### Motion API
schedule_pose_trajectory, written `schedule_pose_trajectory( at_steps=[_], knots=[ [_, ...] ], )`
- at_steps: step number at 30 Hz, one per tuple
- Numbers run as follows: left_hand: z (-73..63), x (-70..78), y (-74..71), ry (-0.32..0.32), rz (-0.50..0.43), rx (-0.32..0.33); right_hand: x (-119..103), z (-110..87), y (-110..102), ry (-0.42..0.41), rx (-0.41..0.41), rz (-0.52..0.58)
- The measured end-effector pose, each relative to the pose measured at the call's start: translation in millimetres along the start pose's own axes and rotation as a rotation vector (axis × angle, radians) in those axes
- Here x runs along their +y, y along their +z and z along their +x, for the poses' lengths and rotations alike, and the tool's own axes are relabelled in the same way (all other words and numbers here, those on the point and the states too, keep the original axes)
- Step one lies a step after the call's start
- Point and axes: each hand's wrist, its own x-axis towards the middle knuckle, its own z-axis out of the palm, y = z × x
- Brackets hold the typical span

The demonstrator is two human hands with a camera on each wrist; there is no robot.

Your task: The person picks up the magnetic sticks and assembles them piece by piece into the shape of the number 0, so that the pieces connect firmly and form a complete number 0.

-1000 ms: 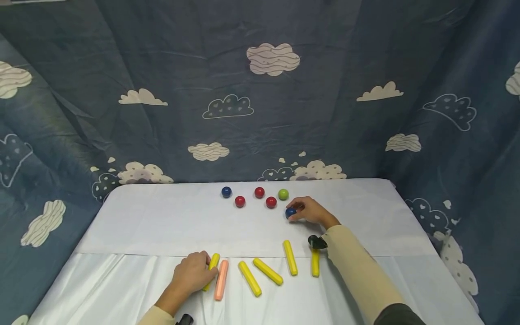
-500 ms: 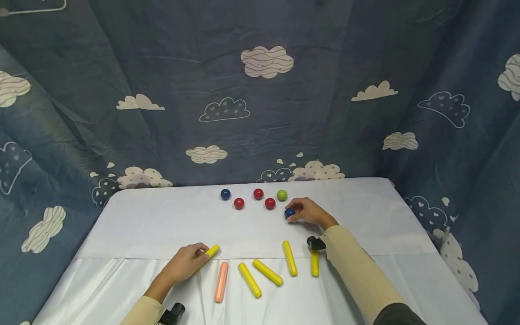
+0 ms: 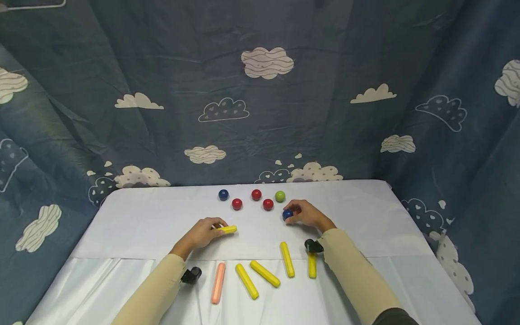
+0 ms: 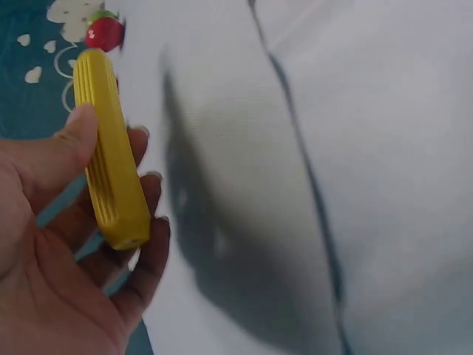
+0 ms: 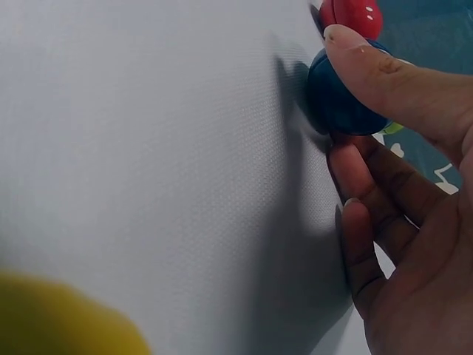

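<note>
My left hand [image 3: 201,234] grips a yellow ridged stick [image 4: 117,159] between thumb and fingers. The left wrist view shows the stick raised over the white cloth, with its shadow beneath. To the right, my right hand [image 3: 308,213] pinches a blue ball [image 5: 336,92] between thumb and fingertips, low over the cloth. A green ball [image 3: 280,196] and a red ball [image 3: 268,205] lie just beyond it. Two more red balls, one of them nearer [image 3: 237,204], and another blue ball [image 3: 223,195] lie farther left along the back.
On the front half of the white-covered table [image 3: 134,225] lie a peach stick [image 3: 218,283] and several yellow sticks [image 3: 247,281]. One yellow stick [image 3: 312,265] is partly under the right wrist camera [image 3: 313,246]. A dark cloud-print curtain [image 3: 174,126] rises behind the table.
My left hand has picked up the yellow stick beside the peach one and carried it forward and right, turning it nearly crosswise. My right hand stays at the blue ball.
</note>
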Motion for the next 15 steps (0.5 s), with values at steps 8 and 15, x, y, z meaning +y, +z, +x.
schedule_pose_trajectory(
  at_steps=[8,15],
  knots=[
    [43.4,1.9,6.2,0.018,-0.021,-0.062,-0.8,1.6,1.0,0.012,0.004,0.028],
    [63.5,4.5,6.2,0.044,-0.039,-0.107,-1.6,1.3,2.2,0.030,0.008,0.028]
  ],
)
